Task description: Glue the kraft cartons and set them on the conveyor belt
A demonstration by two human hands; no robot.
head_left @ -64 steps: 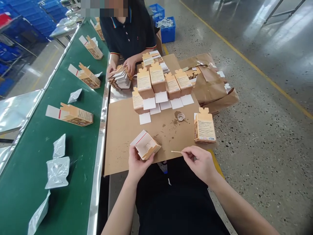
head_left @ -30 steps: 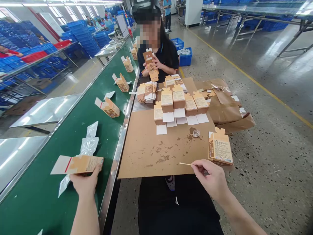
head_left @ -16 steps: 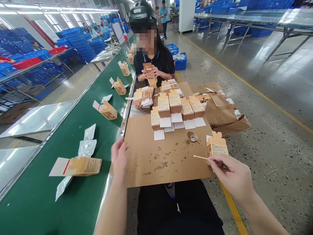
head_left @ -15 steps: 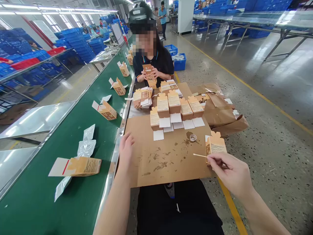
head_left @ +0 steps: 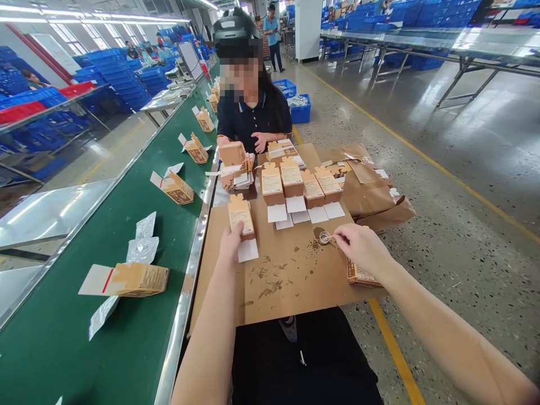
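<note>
My left hand (head_left: 231,241) is closed round a tan carton with a white flap (head_left: 241,223), held just above the brown cardboard sheet (head_left: 278,287). My right hand (head_left: 363,247) pinches a thin wooden stick whose tip reaches into a small clear glue cup (head_left: 324,237). Another carton (head_left: 358,275) lies under my right wrist. A row of upright cartons (head_left: 295,183) with white flaps stands beyond the cup.
A green conveyor belt (head_left: 54,332) runs along the left with cartons (head_left: 126,279) and silver pouches (head_left: 141,248). A co-worker in a dark shirt (head_left: 253,115) sits opposite, handling a stack of cartons (head_left: 234,163). Brown paper bags (head_left: 371,197) lie to the right; blue bins stand behind.
My left hand set a carton on the belt, came back and picked a carton off the row. My right hand moved the stick forward into the glue cup.
</note>
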